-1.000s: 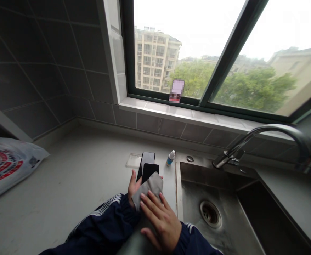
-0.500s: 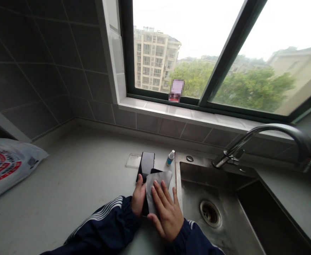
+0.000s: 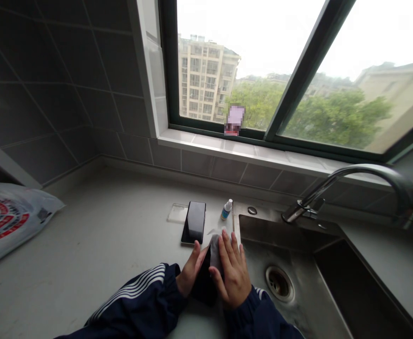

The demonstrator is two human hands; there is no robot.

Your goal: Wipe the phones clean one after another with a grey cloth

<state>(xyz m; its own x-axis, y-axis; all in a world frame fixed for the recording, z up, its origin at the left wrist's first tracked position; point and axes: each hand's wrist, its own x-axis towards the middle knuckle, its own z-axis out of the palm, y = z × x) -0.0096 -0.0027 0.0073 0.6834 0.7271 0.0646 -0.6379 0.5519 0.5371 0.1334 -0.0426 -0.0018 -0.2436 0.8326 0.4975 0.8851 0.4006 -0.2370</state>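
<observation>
My left hand (image 3: 193, 269) grips the left side of a black phone (image 3: 205, 278), thumb pointing up; the device is tilted on edge. Against its right side my right hand (image 3: 233, 270) presses a thin grey cleaning cloth (image 3: 215, 252), fingers stretched along it. Part of the cloth and most of the phone's right face are hidden by that hand. Just beyond the hands, a second phone (image 3: 194, 222) lies flat on the counter, its dark screen up. Behind and to the right of it stands a small spray bottle (image 3: 226, 209) with a white cap and blue label.
A clear phone case (image 3: 177, 213) lies partly behind the flat phone. At right is a steel sink (image 3: 256, 245) with a drain (image 3: 279, 283) and a curved faucet (image 3: 333, 181). A printed plastic bag (image 3: 12, 219) rests at the counter's left. A window (image 3: 227, 61) is ahead.
The held phone has turned from lying nearly flat to tilted on edge. My right hand and the cloth have shifted right with it, and the flat phone's screen shows more fully.
</observation>
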